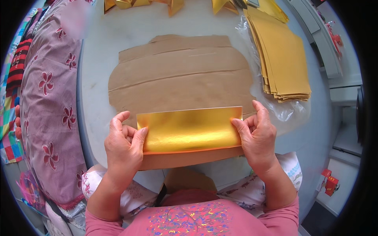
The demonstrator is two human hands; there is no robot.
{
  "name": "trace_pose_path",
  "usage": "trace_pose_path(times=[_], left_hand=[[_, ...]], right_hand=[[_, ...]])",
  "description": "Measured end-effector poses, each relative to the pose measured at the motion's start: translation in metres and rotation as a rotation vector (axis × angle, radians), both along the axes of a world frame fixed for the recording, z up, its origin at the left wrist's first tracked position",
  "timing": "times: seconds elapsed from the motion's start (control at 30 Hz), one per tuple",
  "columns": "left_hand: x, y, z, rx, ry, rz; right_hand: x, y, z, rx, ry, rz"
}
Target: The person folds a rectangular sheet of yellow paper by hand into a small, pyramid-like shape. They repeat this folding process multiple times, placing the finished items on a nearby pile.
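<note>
A sheet of shiny gold foil paper (pixel 192 129) is stretched between both hands above the near edge of a flattened piece of brown cardboard (pixel 177 67). My left hand (pixel 125 141) pinches its left edge between thumb and fingers. At the right edge, my right hand (pixel 257 135) grips it the same way, with the index finger raised. The sheet's near edge looks curved or folded; its underside is hidden. To the right of the cardboard lies a stack of matte gold-yellow paper sheets (pixel 283 59).
Clear plastic film (pixel 285 110) lies under the paper stack on the pale tabletop (pixel 97 124). Folded gold foil pieces (pixel 174 6) sit at the far edge. A seat with a pink flowered cover (pixel 56 103) runs along the left; white cabinets (pixel 319 44) stand at the right.
</note>
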State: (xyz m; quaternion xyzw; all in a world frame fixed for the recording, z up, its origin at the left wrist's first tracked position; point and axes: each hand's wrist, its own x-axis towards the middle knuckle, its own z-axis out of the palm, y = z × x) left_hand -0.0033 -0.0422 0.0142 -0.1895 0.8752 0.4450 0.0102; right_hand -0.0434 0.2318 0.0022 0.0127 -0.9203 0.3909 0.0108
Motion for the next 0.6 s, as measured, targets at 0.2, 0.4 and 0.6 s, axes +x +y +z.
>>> trace_pose_path(times=[0.2, 0.4, 0.6], left_hand=[[-0.0004, 0.0003, 0.0005, -0.002, 0.001, -0.007], [0.0000, -0.0006, 0.0001, -0.004, -0.003, -0.016], [0.0000, -0.0019, -0.0026, -0.035, 0.028, -0.012]], right_hand=[[-0.0002, -0.0005, 0.0014, -0.002, 0.001, 0.004], [-0.0010, -0.0017, 0.0021, 0.003, 0.002, 0.000], [-0.0001, -0.0008, 0.0012, -0.017, -0.012, -0.015]])
